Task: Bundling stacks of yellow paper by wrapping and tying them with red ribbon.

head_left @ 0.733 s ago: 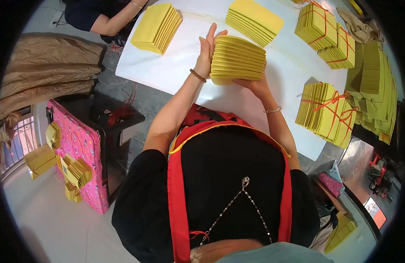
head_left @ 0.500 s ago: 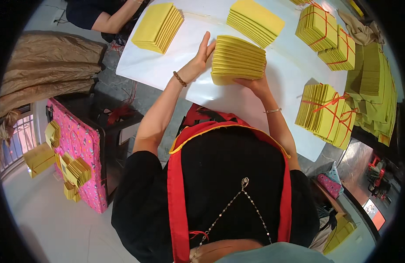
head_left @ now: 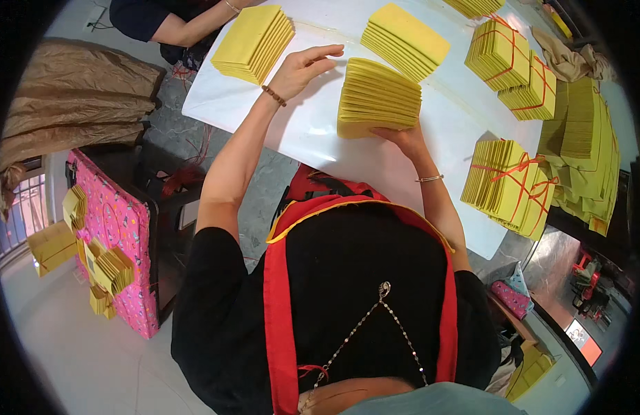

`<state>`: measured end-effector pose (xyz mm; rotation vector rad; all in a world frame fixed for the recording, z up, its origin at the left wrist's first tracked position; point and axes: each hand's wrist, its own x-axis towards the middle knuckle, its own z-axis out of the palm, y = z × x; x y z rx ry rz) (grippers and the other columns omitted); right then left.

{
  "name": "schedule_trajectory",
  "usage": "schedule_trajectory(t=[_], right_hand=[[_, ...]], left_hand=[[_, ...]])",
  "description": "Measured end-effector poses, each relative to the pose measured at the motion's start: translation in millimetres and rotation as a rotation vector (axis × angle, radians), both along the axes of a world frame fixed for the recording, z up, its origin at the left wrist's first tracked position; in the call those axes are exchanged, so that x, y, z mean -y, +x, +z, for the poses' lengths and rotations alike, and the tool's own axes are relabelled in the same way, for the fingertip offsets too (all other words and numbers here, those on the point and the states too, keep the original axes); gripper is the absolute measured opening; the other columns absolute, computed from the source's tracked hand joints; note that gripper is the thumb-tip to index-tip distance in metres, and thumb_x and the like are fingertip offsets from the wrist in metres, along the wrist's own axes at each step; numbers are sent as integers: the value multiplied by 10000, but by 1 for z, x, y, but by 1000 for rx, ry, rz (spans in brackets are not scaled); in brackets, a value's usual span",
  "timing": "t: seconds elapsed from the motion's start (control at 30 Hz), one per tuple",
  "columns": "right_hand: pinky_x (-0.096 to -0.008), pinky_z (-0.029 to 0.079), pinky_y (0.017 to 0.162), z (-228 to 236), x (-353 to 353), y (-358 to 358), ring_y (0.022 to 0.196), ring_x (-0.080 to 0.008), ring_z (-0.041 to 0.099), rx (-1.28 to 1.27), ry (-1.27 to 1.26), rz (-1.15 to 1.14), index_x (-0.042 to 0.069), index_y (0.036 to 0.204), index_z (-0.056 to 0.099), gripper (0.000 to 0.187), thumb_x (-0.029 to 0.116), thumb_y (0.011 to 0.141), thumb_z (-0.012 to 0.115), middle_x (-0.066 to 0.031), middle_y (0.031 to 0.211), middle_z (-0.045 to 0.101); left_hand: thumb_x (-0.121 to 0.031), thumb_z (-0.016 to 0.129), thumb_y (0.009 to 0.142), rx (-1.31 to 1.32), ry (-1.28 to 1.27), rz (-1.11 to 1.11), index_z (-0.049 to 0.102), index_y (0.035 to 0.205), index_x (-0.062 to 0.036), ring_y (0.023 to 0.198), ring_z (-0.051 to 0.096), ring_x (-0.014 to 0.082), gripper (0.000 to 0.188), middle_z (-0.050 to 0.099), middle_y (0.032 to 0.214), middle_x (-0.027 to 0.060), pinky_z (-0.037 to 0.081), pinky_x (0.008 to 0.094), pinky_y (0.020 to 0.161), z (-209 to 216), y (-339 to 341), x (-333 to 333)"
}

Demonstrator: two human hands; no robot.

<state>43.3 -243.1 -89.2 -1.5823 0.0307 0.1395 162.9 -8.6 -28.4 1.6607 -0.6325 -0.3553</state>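
Observation:
My right hand [head_left: 404, 138] grips a thick stack of yellow folded paper [head_left: 379, 97] from its lower right side, with the fingers partly hidden behind it. The layered edges of this stack face me, above the near part of the table. Off to its left, my left hand [head_left: 300, 72] hangs over the white tabletop, fingers stretched out and holding nothing. Another yellow paper stack [head_left: 252, 43] lies just beyond the left hand, and a further yellow stack [head_left: 405, 40] lies beyond the held one.
Bundles tied with red string [head_left: 510, 181] stand at the table's right, with more tied bundles [head_left: 500, 54] behind them. Loose yellow sheets [head_left: 586, 149] are piled beyond the right edge. A person's arm [head_left: 202, 26] reaches in at the far left. A pink patterned board [head_left: 123, 235] stands lower left.
My left hand has come away from the held stack and moved up and left. My right hand still holds the stack in nearly the same place.

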Motion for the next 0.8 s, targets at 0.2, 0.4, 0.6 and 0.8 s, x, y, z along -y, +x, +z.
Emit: schedule_trajectory(t=[0.2, 0.4, 0.6, 0.8], right_hand=[[-349, 376, 929, -4, 1, 2, 1122, -207, 385, 76, -67, 1, 55, 1246, 181, 958, 136, 535, 817, -106, 1208, 374], [-352, 379, 926, -9, 3, 4, 1117, -212, 399, 107, -153, -12, 73, 1262, 170, 992, 159, 523, 826, -106, 1207, 388], [-346, 404, 912, -5, 1, 3, 1112, -207, 412, 123, -32, 9, 85, 1272, 158, 986, 106, 535, 813, -100, 1204, 395], [-345, 408, 911, -5, 0, 2, 1109, -202, 414, 84, -7, 3, 95, 1278, 151, 980, 71, 544, 801, -97, 1201, 396]], left_hand=[[-162, 524, 850, -54, -36, -44, 537, 1138, -37, 888, 547, 102, 314, 604, 1013, 54, 445, 229, 787, -7, 3, 13], [-170, 514, 860, -70, -22, -47, 540, 1119, -10, 841, 548, 94, 306, 605, 944, 49, 445, 225, 779, -10, -1, 20], [-177, 526, 856, -115, -28, -74, 513, 1138, 10, 844, 543, 97, 339, 594, 970, 51, 439, 233, 788, -13, -3, 11], [-183, 553, 836, -80, -7, -72, 509, 1157, -23, 881, 530, 90, 362, 587, 1004, 42, 422, 228, 807, -21, -2, 9]])
